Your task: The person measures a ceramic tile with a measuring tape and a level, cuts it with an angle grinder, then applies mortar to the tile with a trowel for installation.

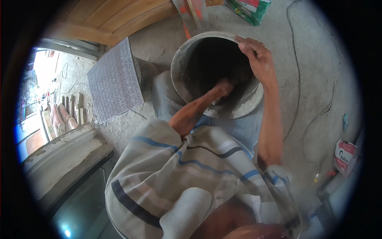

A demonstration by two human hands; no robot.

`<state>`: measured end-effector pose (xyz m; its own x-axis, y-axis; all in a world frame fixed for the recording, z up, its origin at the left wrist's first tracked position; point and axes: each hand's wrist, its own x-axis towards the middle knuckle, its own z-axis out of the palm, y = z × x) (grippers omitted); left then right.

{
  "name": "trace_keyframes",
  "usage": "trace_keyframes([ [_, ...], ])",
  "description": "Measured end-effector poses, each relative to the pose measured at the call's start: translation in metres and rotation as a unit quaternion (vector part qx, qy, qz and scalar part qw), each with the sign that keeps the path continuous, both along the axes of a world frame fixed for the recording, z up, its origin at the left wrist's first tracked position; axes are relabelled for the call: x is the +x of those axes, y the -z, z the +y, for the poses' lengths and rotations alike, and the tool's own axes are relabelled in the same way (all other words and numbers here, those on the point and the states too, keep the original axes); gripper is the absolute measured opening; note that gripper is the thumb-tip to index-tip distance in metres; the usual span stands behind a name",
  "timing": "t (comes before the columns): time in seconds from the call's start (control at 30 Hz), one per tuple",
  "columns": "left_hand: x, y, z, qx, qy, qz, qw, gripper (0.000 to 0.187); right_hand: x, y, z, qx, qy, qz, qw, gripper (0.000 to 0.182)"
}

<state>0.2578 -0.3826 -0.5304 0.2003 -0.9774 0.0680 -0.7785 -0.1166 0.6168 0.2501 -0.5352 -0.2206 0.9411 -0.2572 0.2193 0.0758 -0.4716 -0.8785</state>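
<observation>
A grey, cement-crusted bucket [177,77] is tilted with its mouth toward me, against my legs. My left hand [223,88] is inside it, its fingers curled and closed. Shadow and blur hide what that hand holds, if anything. At the bucket's upper right edge, my right hand [258,55] grips the rim, with the thumb over the edge. The bottom of the bucket is too dark to make out.
A patterned tile [115,81] leans at the left. Wooden panelling [107,18] stands behind. A green bag [251,10] and a Holcim bag [344,156] lie on the concrete floor. Cables [297,75] run along the right. A moulded ledge [69,149] is at lower left.
</observation>
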Motion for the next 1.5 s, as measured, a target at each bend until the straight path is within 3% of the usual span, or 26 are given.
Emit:
trace_keyframes([
  [0.03,-0.003,-0.013,-0.009,-0.125,-0.046,-0.166,0.977,0.029,0.001,0.000,0.002,0.005,0.010,0.009,1.000,0.029],
  [0.07,-0.008,-0.025,-0.015,-0.244,-0.091,-0.324,0.910,0.030,0.000,0.000,0.003,0.008,0.021,0.019,1.000,0.030],
  [0.1,-0.012,-0.036,-0.016,-0.248,-0.091,-0.327,0.907,0.030,0.000,-0.004,0.004,0.004,0.020,0.015,1.000,0.030],
  [0.13,-0.014,-0.049,-0.017,-0.152,-0.150,-0.041,0.976,0.029,-0.001,-0.009,0.004,-0.002,0.012,0.033,0.999,0.030],
  [0.17,-0.014,-0.064,-0.017,-0.039,-0.191,0.249,0.949,0.028,0.000,-0.013,0.004,-0.007,0.005,0.052,0.999,0.031],
  [0.2,-0.015,-0.091,-0.014,-0.040,-0.191,0.248,0.949,0.028,0.000,-0.010,0.002,-0.009,0.005,0.050,0.999,0.031],
  [0.27,-0.017,-0.160,0.002,0.036,-0.268,0.530,0.804,0.037,0.002,0.000,0.001,0.013,0.021,0.036,0.999,0.034],
  [0.47,-0.015,-0.261,0.044,0.101,-0.348,0.511,0.780,0.039,0.028,-0.008,0.004,0.050,0.021,0.088,0.995,0.040],
  [0.6,-0.004,-0.326,0.114,0.052,-0.425,0.525,0.736,0.035,0.065,0.008,-0.008,-0.008,0.008,0.081,0.997,0.042],
  [0.67,0.002,-0.345,0.156,0.004,-0.412,0.583,0.701,0.034,0.078,0.007,-0.002,0.014,0.019,0.067,0.997,0.041],
  [0.77,0.007,-0.379,0.225,-0.062,-0.497,0.504,0.704,0.035,0.088,0.002,0.007,-0.010,0.037,0.056,0.998,0.041],
  [0.83,0.012,-0.387,0.271,-0.041,-0.584,0.411,0.698,0.035,0.091,0.000,0.010,-0.022,0.046,0.047,0.998,0.043],
  [0.93,0.027,-0.393,0.322,0.129,-0.671,0.130,0.718,0.037,0.091,-0.004,0.011,-0.070,0.037,0.062,0.995,0.045],
  [1.0,0.040,-0.345,0.358,0.134,-0.675,-0.101,0.719,0.034,0.096,-0.003,0.009,-0.082,0.041,0.078,0.993,0.045],
  [1.07,0.056,-0.302,0.378,0.152,-0.695,-0.095,0.696,0.036,0.100,-0.001,0.010,-0.095,0.043,0.091,0.990,0.046],
  [1.1,0.060,-0.301,0.376,0.168,-0.713,-0.086,0.676,0.040,0.104,0.000,0.008,-0.094,0.034,0.109,0.989,0.046],
  [1.2,0.057,-0.319,0.375,0.160,-0.702,-0.045,0.692,0.040,0.099,0.000,-0.001,-0.088,0.041,0.101,0.990,0.046],
  [1.3,0.048,-0.310,0.376,0.142,-0.741,-0.033,0.656,0.037,0.100,-0.002,0.002,-0.076,0.022,0.092,0.993,0.045],
  [1.37,0.043,-0.325,0.369,0.101,-0.742,-0.019,0.663,0.037,0.090,0.002,-0.013,-0.078,0.030,0.115,0.990,0.044],
  [1.43,0.038,-0.314,0.377,0.118,-0.740,-0.020,0.662,0.037,0.090,0.006,-0.016,-0.013,0.011,0.066,0.998,0.043],
  [1.5,0.034,-0.315,0.383,0.137,-0.729,-0.058,0.668,0.035,0.092,0.000,-0.013,-0.025,0.002,0.056,0.998,0.043],
])
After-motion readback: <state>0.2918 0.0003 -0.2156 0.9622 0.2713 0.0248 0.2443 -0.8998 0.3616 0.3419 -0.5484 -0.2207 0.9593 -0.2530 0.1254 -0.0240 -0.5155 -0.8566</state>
